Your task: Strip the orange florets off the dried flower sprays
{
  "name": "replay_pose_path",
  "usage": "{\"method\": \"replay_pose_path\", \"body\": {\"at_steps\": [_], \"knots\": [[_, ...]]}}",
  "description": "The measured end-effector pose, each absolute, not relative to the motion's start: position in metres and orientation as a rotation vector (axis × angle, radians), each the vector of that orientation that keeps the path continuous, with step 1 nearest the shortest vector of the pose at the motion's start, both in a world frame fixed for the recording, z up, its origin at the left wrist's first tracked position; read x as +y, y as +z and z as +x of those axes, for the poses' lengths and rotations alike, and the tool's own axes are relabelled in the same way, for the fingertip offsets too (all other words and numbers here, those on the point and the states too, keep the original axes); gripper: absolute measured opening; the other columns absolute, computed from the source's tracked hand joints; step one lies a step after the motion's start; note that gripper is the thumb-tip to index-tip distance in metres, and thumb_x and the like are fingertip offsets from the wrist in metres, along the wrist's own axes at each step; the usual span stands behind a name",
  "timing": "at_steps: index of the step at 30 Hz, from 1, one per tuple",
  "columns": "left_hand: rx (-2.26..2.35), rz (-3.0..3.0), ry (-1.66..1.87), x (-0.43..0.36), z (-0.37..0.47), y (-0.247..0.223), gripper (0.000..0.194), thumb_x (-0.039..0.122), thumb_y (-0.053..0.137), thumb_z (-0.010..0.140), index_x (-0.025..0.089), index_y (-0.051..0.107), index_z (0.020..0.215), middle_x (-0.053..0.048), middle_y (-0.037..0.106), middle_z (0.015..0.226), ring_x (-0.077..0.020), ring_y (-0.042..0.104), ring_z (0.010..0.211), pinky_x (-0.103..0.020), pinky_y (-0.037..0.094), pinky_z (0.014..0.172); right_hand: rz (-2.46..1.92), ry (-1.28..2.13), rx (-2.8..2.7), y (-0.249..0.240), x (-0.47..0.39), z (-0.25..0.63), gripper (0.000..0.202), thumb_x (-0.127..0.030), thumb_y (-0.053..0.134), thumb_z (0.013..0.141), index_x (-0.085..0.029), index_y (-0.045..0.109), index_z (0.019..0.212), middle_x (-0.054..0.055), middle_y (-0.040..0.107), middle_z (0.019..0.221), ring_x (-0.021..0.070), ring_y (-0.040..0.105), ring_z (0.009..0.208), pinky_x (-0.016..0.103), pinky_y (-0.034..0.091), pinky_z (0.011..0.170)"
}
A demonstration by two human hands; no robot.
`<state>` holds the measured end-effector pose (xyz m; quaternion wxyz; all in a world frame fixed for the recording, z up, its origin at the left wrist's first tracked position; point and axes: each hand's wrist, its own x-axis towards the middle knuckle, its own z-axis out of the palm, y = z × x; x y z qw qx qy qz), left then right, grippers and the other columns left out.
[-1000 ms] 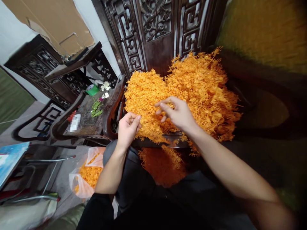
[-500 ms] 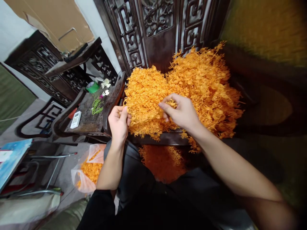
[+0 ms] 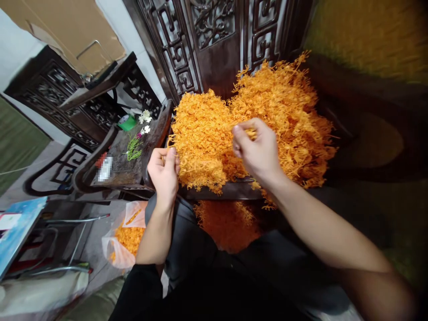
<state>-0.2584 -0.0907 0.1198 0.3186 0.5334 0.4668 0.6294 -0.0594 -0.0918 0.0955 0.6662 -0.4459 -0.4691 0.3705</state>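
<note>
A low, dense heap of orange stringy pieces [image 3: 200,129] lies in front of me. Beside it on the right rises a taller, looser heap of knotted orange strands [image 3: 284,111]. My left hand [image 3: 163,171] is at the near left edge of the low heap, thumb and fingers pinched on an orange strand [image 3: 170,140] whose loop sticks up above them. Over the border between the heaps, my right hand [image 3: 257,147] is closed, with orange strands showing inside its curled fingers. Whether one strand runs from hand to hand is hard to tell against the orange.
The heaps rest on a dark wooden seat [image 3: 230,189] with a carved back [image 3: 217,67]. To the left, a wooden side surface [image 3: 122,154] carries green tape [image 3: 127,122], white flowers [image 3: 145,117] and green stems [image 3: 134,148]. A plastic bag [image 3: 117,254] of orange pieces sits lower left.
My right hand has moved slightly right and up, away from my left hand, and its fingers have curled tighter. My left hand keeps its pinch. The view has shifted a little.
</note>
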Motion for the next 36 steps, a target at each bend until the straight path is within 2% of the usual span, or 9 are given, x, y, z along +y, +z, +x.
{"method": "replay_pose_path", "body": {"at_steps": [5, 8, 11, 14, 18, 23, 26, 29, 36], "knots": [[1.034, 1.177, 1.598, -0.082, -0.264, 0.127, 0.047, 0.049, 0.076, 0.080, 0.017, 0.044, 0.090, 0.007, 0.051, 0.067, 0.0005, 0.038, 0.043, -0.015, 0.022, 0.039, -0.978, 1.034, -1.250, 0.103, -0.101, -0.053, 0.025, -0.041, 0.070, 0.092, -0.021, 0.055, 0.092, 0.003, 0.065, 0.073, 0.0127, 0.054, 0.054, 0.027, 0.037, 0.048], [1.006, 1.169, 1.566, -0.085, -0.261, 0.127, 0.045, 0.048, 0.074, 0.083, 0.017, 0.043, 0.092, 0.007, 0.052, 0.069, 0.0006, 0.040, 0.043, -0.016, 0.022, 0.038, -0.935, 1.182, -1.384, 0.109, -0.112, -0.062, 0.023, -0.035, 0.063, 0.096, -0.021, 0.063, 0.114, -0.002, 0.058, 0.061, 0.0113, 0.048, 0.047, 0.027, 0.036, 0.046], [0.994, 1.173, 1.515, -0.089, -0.255, 0.125, 0.044, 0.048, 0.073, 0.084, 0.017, 0.043, 0.092, 0.007, 0.051, 0.069, 0.0013, 0.039, 0.043, -0.016, 0.022, 0.038, -0.903, 1.090, -1.566, 0.112, -0.117, -0.072, 0.045, -0.045, 0.060, 0.099, -0.020, 0.064, 0.137, 0.005, 0.071, 0.088, 0.0185, 0.066, 0.077, 0.033, 0.052, 0.067], [0.960, 1.177, 1.465, -0.096, -0.246, 0.123, 0.045, 0.050, 0.073, 0.084, 0.017, 0.043, 0.092, 0.007, 0.051, 0.067, 0.0013, 0.038, 0.042, -0.016, 0.021, 0.038, -0.889, 0.829, -1.717, 0.108, -0.118, -0.083, 0.049, -0.050, 0.068, 0.095, -0.021, 0.067, 0.135, 0.009, 0.069, 0.124, 0.0236, 0.064, 0.113, 0.039, 0.051, 0.098], [0.893, 1.112, 1.372, -0.104, -0.239, 0.124, 0.043, 0.046, 0.073, 0.085, 0.016, 0.043, 0.090, 0.008, 0.043, 0.063, 0.0035, 0.028, 0.041, -0.014, 0.017, 0.039, -0.876, 0.627, -1.640, 0.097, -0.110, -0.087, 0.022, -0.037, 0.062, 0.100, -0.018, 0.070, 0.091, 0.005, 0.067, 0.092, 0.0166, 0.062, 0.087, 0.033, 0.049, 0.084], [0.819, 0.915, 1.354, -0.099, -0.254, 0.134, 0.038, 0.036, 0.076, 0.082, 0.016, 0.045, 0.091, 0.008, 0.032, 0.062, 0.0033, 0.020, 0.041, -0.015, 0.011, 0.037, -1.035, 0.779, -1.015, 0.092, -0.081, -0.053, 0.030, -0.050, 0.060, 0.098, -0.022, 0.052, 0.091, 0.000, 0.051, 0.064, 0.0130, 0.047, 0.054, 0.029, 0.036, 0.051], [0.808, 0.887, 1.322, -0.093, -0.261, 0.136, 0.038, 0.034, 0.076, 0.081, 0.016, 0.044, 0.089, 0.008, 0.031, 0.062, 0.0029, 0.018, 0.041, -0.016, 0.008, 0.036, -0.952, 0.983, -0.982, 0.099, -0.074, -0.038, 0.043, -0.061, 0.066, 0.091, -0.023, 0.044, 0.092, 0.004, 0.060, 0.080, 0.0132, 0.055, 0.058, 0.025, 0.031, 0.044], [0.811, 0.905, 1.259, -0.089, -0.262, 0.132, 0.037, 0.036, 0.075, 0.083, 0.016, 0.045, 0.089, 0.008, 0.032, 0.063, 0.0028, 0.018, 0.042, -0.016, 0.008, 0.036, -0.847, 1.193, -1.028, 0.105, -0.075, -0.035, 0.051, -0.061, 0.075, 0.082, -0.022, 0.043, 0.091, 0.010, 0.067, 0.105, 0.0169, 0.067, 0.076, 0.025, 0.044, 0.050], [0.904, 0.941, 1.373, -0.079, -0.276, 0.132, 0.037, 0.035, 0.075, 0.082, 0.015, 0.045, 0.090, 0.008, 0.032, 0.063, 0.0031, 0.023, 0.042, -0.015, 0.009, 0.037, -0.834, 1.177, -0.684, 0.108, -0.066, -0.017, 0.030, -0.035, 0.077, 0.082, -0.020, 0.051, 0.087, 0.005, 0.068, 0.102, 0.0093, 0.062, 0.074, 0.022, 0.055, 0.063]]}}
